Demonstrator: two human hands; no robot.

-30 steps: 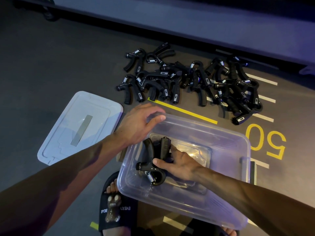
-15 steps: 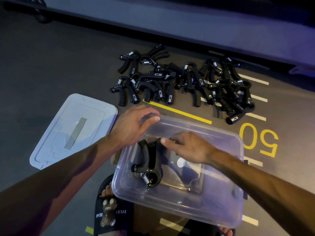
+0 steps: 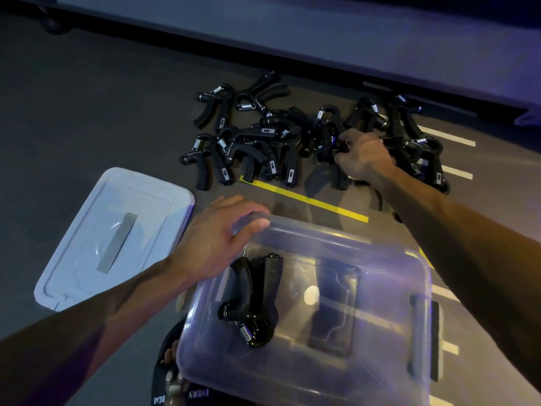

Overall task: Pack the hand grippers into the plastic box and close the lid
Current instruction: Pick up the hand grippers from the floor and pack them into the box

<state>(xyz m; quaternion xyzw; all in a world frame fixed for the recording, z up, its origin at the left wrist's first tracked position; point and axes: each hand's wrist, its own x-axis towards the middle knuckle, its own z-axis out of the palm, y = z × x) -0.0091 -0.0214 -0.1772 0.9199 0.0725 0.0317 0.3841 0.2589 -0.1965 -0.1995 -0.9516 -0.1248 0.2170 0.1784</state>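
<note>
While gripping the box [image 3: 380, 259] rim, left hand [image 3: 216, 244] fingers curled on it; right hand [image 3: 363, 159] fingers closed on a gripper in the pile [image 3: 263, 142]. One gripper [image 3: 254, 300] inside box. Lid [image 3: 111, 238] left, on floor. "EVERY" on slipper [image 3: 199, 394].

Clear plastic box [image 3: 366, 250] open, one black gripper [image 3: 254, 300] inside (lid [image 3: 87, 259] beside)

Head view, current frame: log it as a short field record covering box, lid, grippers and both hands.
box: clear plastic box, open, on the dark floor
in box: one black hand gripper
lid: pale plastic lid, flat on the floor, left of the box
pile: black hand grippers beyond the box
left hand: on the box's far rim
right hand: closing on a gripper in the pile
</note>
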